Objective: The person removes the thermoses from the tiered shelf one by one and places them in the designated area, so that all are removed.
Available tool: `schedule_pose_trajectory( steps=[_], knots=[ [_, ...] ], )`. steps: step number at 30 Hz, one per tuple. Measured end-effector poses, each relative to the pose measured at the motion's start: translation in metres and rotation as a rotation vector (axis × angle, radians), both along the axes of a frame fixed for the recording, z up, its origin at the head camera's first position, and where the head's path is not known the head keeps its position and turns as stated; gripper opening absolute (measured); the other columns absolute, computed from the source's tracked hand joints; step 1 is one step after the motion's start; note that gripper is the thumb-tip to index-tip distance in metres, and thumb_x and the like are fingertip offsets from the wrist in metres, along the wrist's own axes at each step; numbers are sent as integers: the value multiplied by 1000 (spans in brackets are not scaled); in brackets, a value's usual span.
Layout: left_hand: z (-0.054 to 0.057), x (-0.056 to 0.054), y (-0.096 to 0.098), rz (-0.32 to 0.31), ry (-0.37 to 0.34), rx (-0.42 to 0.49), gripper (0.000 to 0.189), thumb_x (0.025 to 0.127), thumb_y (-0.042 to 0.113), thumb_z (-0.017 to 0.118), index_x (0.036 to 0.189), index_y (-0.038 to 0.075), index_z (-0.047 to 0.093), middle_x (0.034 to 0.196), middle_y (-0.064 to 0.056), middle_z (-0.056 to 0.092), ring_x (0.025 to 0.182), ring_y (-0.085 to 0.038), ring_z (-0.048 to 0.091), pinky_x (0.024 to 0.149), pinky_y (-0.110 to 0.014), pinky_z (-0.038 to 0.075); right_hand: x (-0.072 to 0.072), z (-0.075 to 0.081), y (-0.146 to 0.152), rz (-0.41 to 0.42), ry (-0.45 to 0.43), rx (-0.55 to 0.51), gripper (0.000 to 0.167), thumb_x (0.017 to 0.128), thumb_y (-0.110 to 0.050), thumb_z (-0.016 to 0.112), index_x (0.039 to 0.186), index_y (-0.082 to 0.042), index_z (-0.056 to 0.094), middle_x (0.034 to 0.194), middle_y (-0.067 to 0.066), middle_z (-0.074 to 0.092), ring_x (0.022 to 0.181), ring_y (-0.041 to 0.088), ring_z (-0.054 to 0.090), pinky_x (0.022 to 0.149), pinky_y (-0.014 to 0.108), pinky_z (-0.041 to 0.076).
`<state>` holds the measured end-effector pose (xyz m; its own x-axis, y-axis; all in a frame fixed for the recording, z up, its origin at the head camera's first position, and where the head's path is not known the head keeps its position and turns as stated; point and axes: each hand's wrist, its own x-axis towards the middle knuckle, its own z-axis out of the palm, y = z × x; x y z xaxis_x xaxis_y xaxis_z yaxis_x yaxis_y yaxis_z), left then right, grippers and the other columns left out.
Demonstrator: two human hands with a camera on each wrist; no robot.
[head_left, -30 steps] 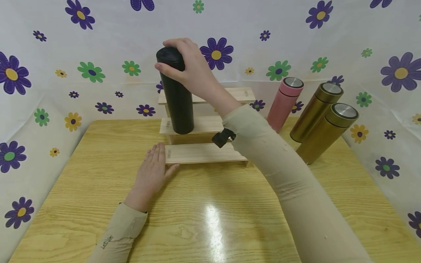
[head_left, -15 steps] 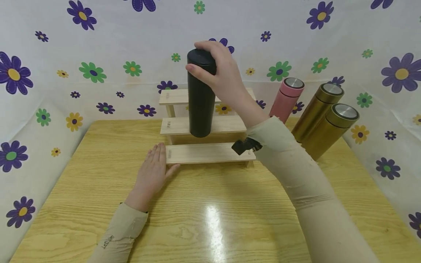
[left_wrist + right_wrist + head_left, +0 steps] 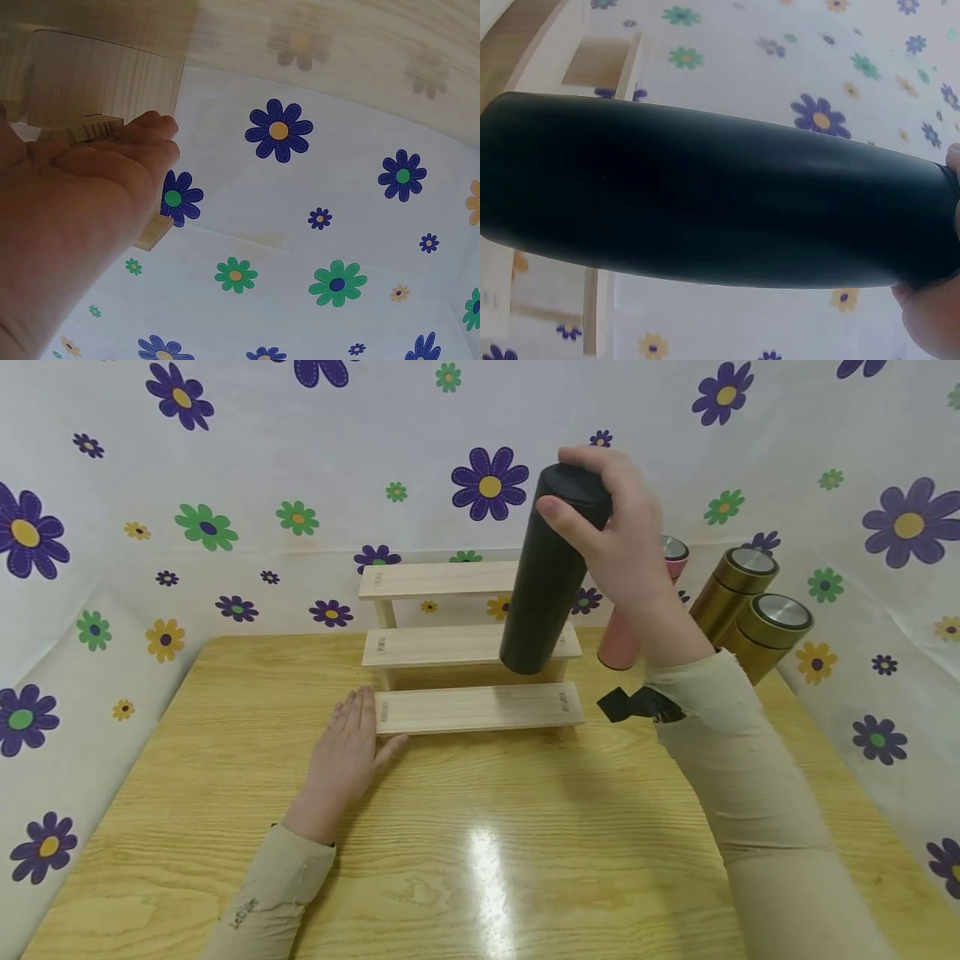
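My right hand grips a black thermos bottle around its top end and holds it up, its lower end leaning left, in front of the right part of a three-step wooden rack. In the right wrist view the black thermos fills the middle, with fingertips and thumb at its right end. My left hand rests against the left end of the rack's lowest step, fingers straight and thumb out along the front. The left wrist view shows that hand beside the rack's wood.
A pink thermos, partly hidden by my right hand, stands right of the rack. Two gold thermoses, a rear one and a front one, stand further right, partly behind my forearm. A flowered cloth hangs behind the wooden table.
My right hand has carried the black thermos rightward from the rack's left part to its right part, and the bottle has tilted. My left hand has stayed in place.
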<state>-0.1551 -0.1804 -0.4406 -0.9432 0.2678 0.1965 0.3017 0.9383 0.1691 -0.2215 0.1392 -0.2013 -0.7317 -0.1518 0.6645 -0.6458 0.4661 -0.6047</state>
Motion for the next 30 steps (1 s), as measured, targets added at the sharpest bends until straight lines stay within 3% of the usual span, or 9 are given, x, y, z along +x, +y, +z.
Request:
schedule_pose_trajectory(
  steps=[12, 21, 25, 30],
  knots=[
    [0, 0, 0, 3, 5, -18, 89, 95, 53, 48, 144, -16, 18, 147, -33, 25, 139, -42, 23, 115, -49, 16, 14, -12, 56, -143, 0, 2, 46, 89, -22, 69, 132, -10, 57, 129, 8, 53, 103, 13, 48, 81, 18, 44],
    [-1, -1, 0, -2, 4, -16, 90, 96, 53, 48, 145, -15, 17, 148, -34, 25, 139, -42, 22, 115, -49, 16, 26, -18, 84, -234, 49, 4, 43, 88, -26, 71, 128, -13, 61, 122, 6, 57, 96, 10, 47, 76, 17, 42],
    [0, 0, 0, -9, 17, -14, 90, 95, 53, 49, 144, -16, 17, 147, -34, 25, 138, -42, 23, 115, -49, 17, 28, -21, 92, -290, 4, 27, 45, 88, -28, 70, 129, -13, 60, 121, 9, 56, 97, 9, 44, 78, 19, 40],
    [0, 1, 0, -17, 35, -11, 90, 95, 52, 49, 143, -17, 18, 146, -34, 27, 137, -43, 25, 115, -49, 17, 27, -31, 102, -358, -136, 64, 51, 88, -37, 69, 134, -20, 56, 127, 9, 53, 101, 13, 44, 81, 21, 42]
  ],
)
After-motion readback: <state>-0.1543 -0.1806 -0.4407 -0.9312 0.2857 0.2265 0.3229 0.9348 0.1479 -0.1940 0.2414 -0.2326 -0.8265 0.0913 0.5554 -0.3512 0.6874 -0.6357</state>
